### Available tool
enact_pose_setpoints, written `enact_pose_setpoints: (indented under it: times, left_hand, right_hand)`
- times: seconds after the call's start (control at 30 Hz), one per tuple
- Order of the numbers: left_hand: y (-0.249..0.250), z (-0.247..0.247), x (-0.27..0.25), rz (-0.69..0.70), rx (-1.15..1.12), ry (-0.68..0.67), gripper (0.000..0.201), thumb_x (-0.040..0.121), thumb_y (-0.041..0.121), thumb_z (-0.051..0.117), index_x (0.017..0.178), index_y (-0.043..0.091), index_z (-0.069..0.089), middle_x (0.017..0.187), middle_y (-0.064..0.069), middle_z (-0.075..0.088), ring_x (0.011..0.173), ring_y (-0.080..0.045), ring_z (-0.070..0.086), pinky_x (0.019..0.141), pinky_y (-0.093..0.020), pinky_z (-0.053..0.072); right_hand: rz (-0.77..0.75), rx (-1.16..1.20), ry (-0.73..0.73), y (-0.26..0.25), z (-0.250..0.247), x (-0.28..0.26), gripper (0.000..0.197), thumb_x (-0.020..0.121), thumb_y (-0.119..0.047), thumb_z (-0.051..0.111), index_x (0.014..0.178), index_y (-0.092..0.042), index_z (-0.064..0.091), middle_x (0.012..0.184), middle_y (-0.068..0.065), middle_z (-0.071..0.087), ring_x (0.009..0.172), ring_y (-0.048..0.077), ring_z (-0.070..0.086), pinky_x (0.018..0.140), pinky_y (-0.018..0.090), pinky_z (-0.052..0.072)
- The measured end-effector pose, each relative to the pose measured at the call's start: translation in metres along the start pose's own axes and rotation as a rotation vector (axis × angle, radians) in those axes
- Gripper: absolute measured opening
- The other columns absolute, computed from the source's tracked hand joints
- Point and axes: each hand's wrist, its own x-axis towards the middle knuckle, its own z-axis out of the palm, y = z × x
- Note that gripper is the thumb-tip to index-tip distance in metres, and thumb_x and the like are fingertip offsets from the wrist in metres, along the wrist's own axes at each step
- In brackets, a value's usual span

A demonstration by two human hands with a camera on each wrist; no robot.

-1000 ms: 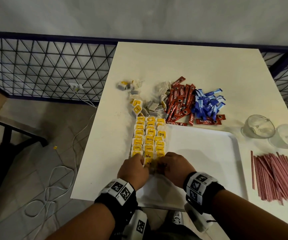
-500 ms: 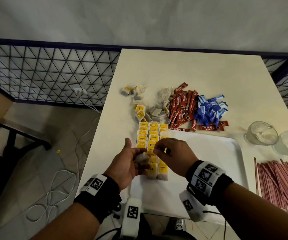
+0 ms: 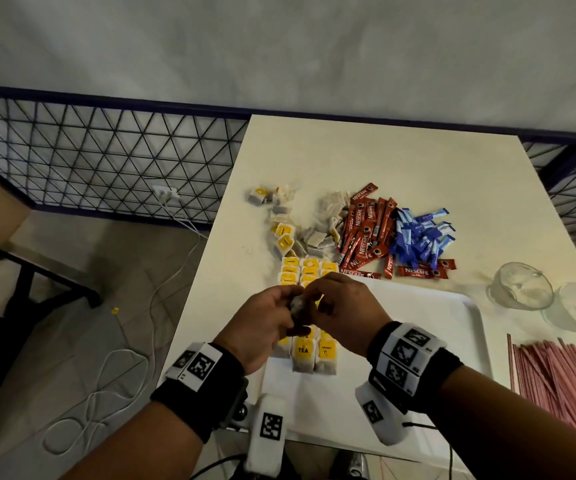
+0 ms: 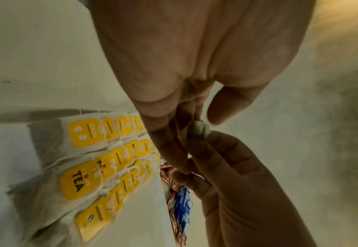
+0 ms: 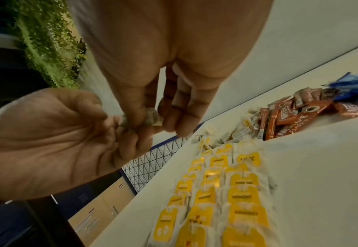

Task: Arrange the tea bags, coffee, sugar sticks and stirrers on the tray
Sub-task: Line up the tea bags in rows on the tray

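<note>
We pinch one crumpled tea bag (image 3: pixel 297 305) between our left hand (image 3: pixel 262 323) and right hand (image 3: pixel 343 311), both closed on it, raised above the white tray (image 3: pixel 418 341). Directly beneath the grip, rows of tea bags (image 3: pixel 309 351) with yellow tags reading "TEA" line the tray's left edge. Beyond our fingers lie loose tea bags (image 3: pixel 314 237), red "NESCAFE" coffee sticks (image 3: pixel 366 233) and blue sugar sticks (image 3: pixel 421 237); to our right, pink stirrers (image 3: pixel 556 379). The cream table (image 3: pixel 400 161) meets a blue wire railing (image 3: pixel 106 161).
</note>
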Motion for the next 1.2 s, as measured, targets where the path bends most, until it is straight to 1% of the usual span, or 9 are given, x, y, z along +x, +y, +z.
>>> enact_pose_setpoints:
  times: [0.13,0.27,0.37,0.5,0.6,0.77,0.87,1.03,1.2]
  left_hand:
    - [-0.004,0.002,0.001,0.121,0.234,0.063,0.028,0.090,-0.004,0.058,0.116,0.008,0.062,0.093,-0.013,0.070,0.078,-0.020,0.066,0.073,-0.034,0.057]
    - [-0.005,0.000,0.007,0.185,0.460,0.284,0.018,0.090,0.006,0.061,0.097,0.019,0.070,0.084,-0.006,0.068,0.064,-0.018,0.063,0.059,-0.033,0.055]
    - [0.002,0.001,0.005,0.108,0.349,0.321,0.019,0.092,0.008,0.055,0.101,0.017,0.069,0.073,-0.008,0.066,0.054,-0.021,0.058,0.054,-0.034,0.054]
    - [0.014,0.006,0.000,0.038,-0.014,0.187,0.026,0.095,0.006,0.042,0.104,0.005,0.066,0.076,-0.014,0.067,0.066,-0.029,0.063,0.065,-0.039,0.054]
    - [0.013,0.008,0.001,0.145,0.109,0.204,0.021,0.092,0.001,0.054,0.108,0.009,0.065,0.078,-0.010,0.068,0.070,-0.025,0.064,0.064,-0.035,0.054]
    - [0.011,0.003,-0.001,0.404,0.356,0.161,0.037,0.087,-0.003,0.062,0.109,0.027,0.061,0.091,-0.010,0.073,0.087,-0.025,0.071,0.076,-0.033,0.057]
    - [0.012,0.004,-0.006,0.468,0.388,0.094,0.038,0.088,-0.001,0.063,0.110,0.029,0.059,0.089,-0.002,0.074,0.084,-0.021,0.072,0.077,-0.031,0.057]
    - [0.008,-0.011,-0.002,0.550,0.737,0.209,0.022,0.083,0.034,0.070,0.105,0.030,0.069,0.104,0.016,0.068,0.100,-0.006,0.062,0.082,-0.021,0.048]
    - [0.007,-0.020,-0.002,0.580,0.770,0.227,0.007,0.081,0.026,0.075,0.088,0.024,0.074,0.100,0.013,0.067,0.093,0.000,0.061,0.075,-0.011,0.043]
  right_hand:
    - [-0.007,0.065,0.071,-0.002,-0.003,-0.001,0.017,0.086,-0.036,0.066,0.091,-0.019,0.067,0.082,-0.014,0.052,0.063,-0.002,0.049,0.058,0.007,0.035]
    - [-0.103,0.033,0.085,-0.002,-0.006,-0.005,0.012,0.086,-0.026,0.068,0.094,-0.017,0.068,0.086,-0.009,0.056,0.069,0.002,0.050,0.064,0.008,0.038]
    - [-0.131,0.020,0.065,-0.001,-0.007,-0.009,0.011,0.085,-0.022,0.069,0.095,-0.017,0.069,0.087,-0.010,0.056,0.072,0.006,0.055,0.066,0.009,0.042]
    - [-0.172,0.027,0.047,0.002,-0.005,-0.011,0.010,0.083,-0.020,0.070,0.092,-0.017,0.071,0.088,-0.006,0.058,0.070,0.003,0.055,0.067,0.002,0.040]
    - [-0.214,0.007,0.040,0.002,-0.005,-0.013,0.013,0.081,-0.020,0.072,0.092,-0.016,0.070,0.090,-0.003,0.060,0.070,0.005,0.057,0.068,0.003,0.041]
    - [-0.062,0.128,0.178,-0.002,-0.013,-0.012,0.026,0.082,-0.035,0.070,0.098,-0.024,0.053,0.095,-0.007,0.055,0.070,0.005,0.059,0.060,0.021,0.050]
    - [-0.102,0.133,0.170,-0.006,-0.014,-0.002,0.011,0.085,-0.024,0.068,0.094,-0.023,0.062,0.094,-0.011,0.053,0.070,0.006,0.056,0.062,0.018,0.048]
    - [-0.088,0.169,0.156,-0.016,-0.014,0.006,0.004,0.079,-0.021,0.075,0.080,-0.021,0.071,0.089,-0.014,0.054,0.073,0.007,0.055,0.064,0.009,0.041]
    - [-0.061,0.089,0.094,-0.025,-0.013,0.013,0.005,0.079,-0.024,0.074,0.081,-0.020,0.072,0.088,-0.011,0.054,0.078,0.008,0.054,0.065,0.006,0.036]
